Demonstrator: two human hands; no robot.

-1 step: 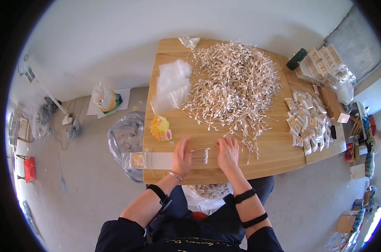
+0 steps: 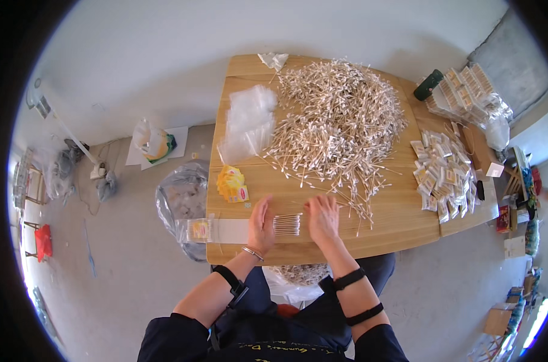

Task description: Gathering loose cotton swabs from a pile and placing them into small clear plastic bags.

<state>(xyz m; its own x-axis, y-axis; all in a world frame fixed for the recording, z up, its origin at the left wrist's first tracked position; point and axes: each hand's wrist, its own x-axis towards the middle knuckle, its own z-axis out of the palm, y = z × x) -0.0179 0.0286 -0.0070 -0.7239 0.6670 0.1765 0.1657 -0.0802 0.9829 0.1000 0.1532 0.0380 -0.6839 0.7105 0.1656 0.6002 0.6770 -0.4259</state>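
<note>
A neat row of cotton swabs point(image 2: 287, 224) lies side by side near the table's front edge, between my two hands. My left hand point(image 2: 261, 226) stands on its edge against the row's left ends, fingers straight and partly hidden, resting over a white strip point(image 2: 230, 231). At the strip's left end is a clear bag holding swabs and a yellow card point(image 2: 199, 229). My right hand point(image 2: 323, 219) is a short way right of the row, its fingers bent downward and apart, with nothing visible in them. Yellow cards point(image 2: 231, 184) lie fanned beyond my left hand.
A large loose heap of swabs point(image 2: 340, 114) covers the table's far middle. Clear bags point(image 2: 248, 123) are stacked left of it. Filled packets point(image 2: 444, 175) pile up at the right, near a box point(image 2: 485, 154) and a dark green cylinder point(image 2: 428, 84). A grey plastic bag point(image 2: 183, 202) stands on the floor.
My right hand has shifted slightly left, closer to the row's right ends. My left hand stays beside the row.
</note>
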